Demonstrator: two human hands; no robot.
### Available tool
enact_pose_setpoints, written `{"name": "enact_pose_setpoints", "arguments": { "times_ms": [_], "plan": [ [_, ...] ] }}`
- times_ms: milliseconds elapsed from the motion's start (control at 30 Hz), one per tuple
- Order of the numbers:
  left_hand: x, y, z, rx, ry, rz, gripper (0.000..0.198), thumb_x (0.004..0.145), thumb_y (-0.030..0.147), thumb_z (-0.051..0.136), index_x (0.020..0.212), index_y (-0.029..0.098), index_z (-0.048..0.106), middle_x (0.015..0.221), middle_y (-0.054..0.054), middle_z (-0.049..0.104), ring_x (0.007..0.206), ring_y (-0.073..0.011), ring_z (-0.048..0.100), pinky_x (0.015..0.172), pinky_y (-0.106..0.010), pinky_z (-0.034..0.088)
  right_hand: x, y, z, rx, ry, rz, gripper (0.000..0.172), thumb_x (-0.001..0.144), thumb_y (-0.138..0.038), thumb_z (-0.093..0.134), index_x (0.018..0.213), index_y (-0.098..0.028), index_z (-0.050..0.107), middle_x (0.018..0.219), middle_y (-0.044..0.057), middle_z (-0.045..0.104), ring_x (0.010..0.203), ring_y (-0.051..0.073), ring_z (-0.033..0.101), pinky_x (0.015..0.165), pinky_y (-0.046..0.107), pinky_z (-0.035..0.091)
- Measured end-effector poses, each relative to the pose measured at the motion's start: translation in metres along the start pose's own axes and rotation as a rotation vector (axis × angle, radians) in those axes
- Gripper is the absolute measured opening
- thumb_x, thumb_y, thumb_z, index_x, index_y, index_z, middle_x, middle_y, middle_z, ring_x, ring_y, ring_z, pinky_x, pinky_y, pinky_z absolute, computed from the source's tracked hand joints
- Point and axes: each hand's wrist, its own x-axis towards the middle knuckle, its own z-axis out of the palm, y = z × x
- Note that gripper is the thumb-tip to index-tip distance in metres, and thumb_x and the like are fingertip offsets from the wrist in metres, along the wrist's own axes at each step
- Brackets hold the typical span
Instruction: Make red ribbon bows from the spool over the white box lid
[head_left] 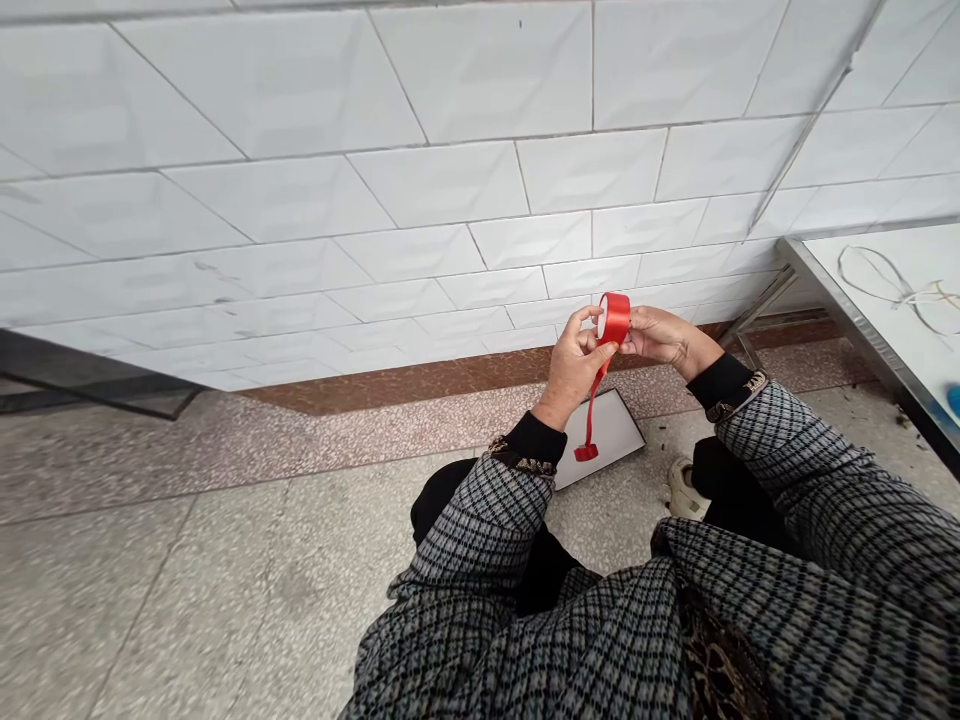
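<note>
A roll of red ribbon is held up in front of me, its white core facing left. My left hand grips it, with the thumb on its lower edge and fingers at the core. On the roll's right side is my right hand, its fingers bent together against the ribbon; their tips are partly hidden. A loose length of ribbon hangs from the roll and ends in a small red bunch over a white shallow box or lid on the floor.
A white tiled wall rises ahead. To the right stands a metal-edged table with thin pale cord and a blue object on it. My shoe rests on the speckled floor. A dark panel is at left.
</note>
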Motion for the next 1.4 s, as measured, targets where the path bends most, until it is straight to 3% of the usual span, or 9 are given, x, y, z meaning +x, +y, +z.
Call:
{"name": "enact_pose_setpoints", "arguments": {
  "times_ms": [233, 433, 567, 667, 767, 867, 967, 1267, 1400],
  "plan": [
    [0.0, -0.004, -0.006, 0.078, 0.061, 0.071, 0.035, 0.082, 0.01, 0.083, 0.112, 0.024, 0.07, 0.057, 0.013, 0.046, 0.053, -0.0101, 0.046, 0.06, -0.025, 0.04, 0.005, 0.003, -0.001, -0.002, -0.022, 0.071, 0.009, 0.094, -0.014, 0.084, 0.091, -0.015, 0.076, 0.079, 0.004, 0.079, 0.065, 0.011, 0.069, 0.056, 0.017, 0.054],
    [0.002, -0.011, -0.008, 0.01, 0.079, -0.045, 0.033, 0.08, 0.016, 0.084, 0.112, 0.02, 0.078, 0.059, 0.01, 0.051, 0.055, -0.0105, 0.049, 0.061, -0.027, 0.041, 0.008, 0.009, 0.0, -0.009, -0.008, 0.066, 0.004, 0.093, -0.012, 0.082, 0.095, -0.013, 0.078, 0.084, 0.007, 0.081, 0.068, 0.011, 0.071, 0.061, 0.016, 0.059],
    [0.001, -0.01, -0.015, -0.075, 0.029, -0.107, 0.037, 0.072, 0.025, 0.092, 0.107, 0.019, 0.081, 0.06, 0.009, 0.053, 0.057, -0.0106, 0.049, 0.061, -0.027, 0.042, 0.008, 0.014, -0.004, -0.111, -0.066, 0.046, 0.013, 0.092, -0.019, 0.083, 0.103, -0.016, 0.078, 0.094, 0.008, 0.083, 0.079, 0.014, 0.076, 0.073, 0.021, 0.067],
    [-0.001, -0.004, -0.022, -0.165, -0.045, -0.179, 0.042, 0.067, 0.035, 0.097, 0.103, 0.019, 0.081, 0.067, 0.005, 0.064, 0.061, -0.0111, 0.052, 0.062, -0.027, 0.042, 0.008, 0.014, -0.012, -0.4, -0.087, -0.134, 0.042, 0.093, -0.026, 0.084, 0.133, -0.021, 0.074, 0.121, 0.011, 0.082, 0.106, 0.023, 0.079, 0.09, 0.036, 0.072],
    [-0.003, 0.001, -0.027, -0.216, -0.104, -0.253, 0.044, 0.064, 0.042, 0.1, 0.095, 0.018, 0.079, 0.07, 0.001, 0.069, 0.062, -0.0112, 0.055, 0.062, -0.027, 0.041, 0.012, 0.013, -0.022, -0.812, -0.054, -0.549, 0.071, 0.088, -0.022, 0.087, 0.154, -0.026, 0.064, 0.155, 0.013, 0.07, 0.138, 0.032, 0.068, 0.11, 0.051, 0.066],
    [-0.004, 0.003, -0.029, -0.227, -0.121, -0.292, 0.045, 0.062, 0.043, 0.101, 0.091, 0.017, 0.079, 0.069, 0.0, 0.071, 0.061, -0.0102, 0.054, 0.06, -0.027, 0.039, 0.015, 0.015, -0.028, -1.12, -0.069, -0.814, 0.059, 0.09, -0.02, 0.083, 0.147, -0.027, 0.071, 0.151, 0.013, 0.072, 0.14, 0.035, 0.066, 0.119, 0.058, 0.058],
    [-0.003, 0.001, -0.028, -0.232, -0.103, -0.299, 0.045, 0.061, 0.042, 0.101, 0.09, 0.017, 0.078, 0.069, 0.001, 0.07, 0.058, -0.0089, 0.052, 0.057, -0.027, 0.036, 0.015, 0.019, -0.025, -1.223, -0.017, -0.824, 0.047, 0.094, -0.018, 0.077, 0.14, -0.025, 0.076, 0.141, 0.013, 0.078, 0.132, 0.034, 0.072, 0.122, 0.057, 0.056],
    [-0.008, 0.0, -0.014, -0.225, 0.001, -0.24, 0.048, 0.076, 0.038, 0.096, 0.109, 0.023, 0.065, 0.069, 0.007, 0.065, 0.054, -0.0092, 0.053, 0.058, -0.025, 0.042, 0.005, 0.014, -0.014, -1.237, 0.185, -0.848, 0.061, 0.085, -0.006, 0.07, 0.144, -0.022, 0.076, 0.151, 0.015, 0.075, 0.144, 0.037, 0.068, 0.13, 0.056, 0.049],
    [-0.014, -0.003, -0.009, -0.228, 0.037, -0.235, 0.044, 0.079, 0.051, 0.094, 0.087, 0.022, 0.062, 0.064, 0.006, 0.058, 0.052, -0.0076, 0.048, 0.055, -0.025, 0.039, 0.0, 0.006, -0.014, -1.302, 0.227, -0.866, 0.063, 0.083, -0.004, 0.068, 0.142, -0.023, 0.077, 0.153, 0.013, 0.075, 0.146, 0.037, 0.067, 0.131, 0.056, 0.049]
  ]
}}
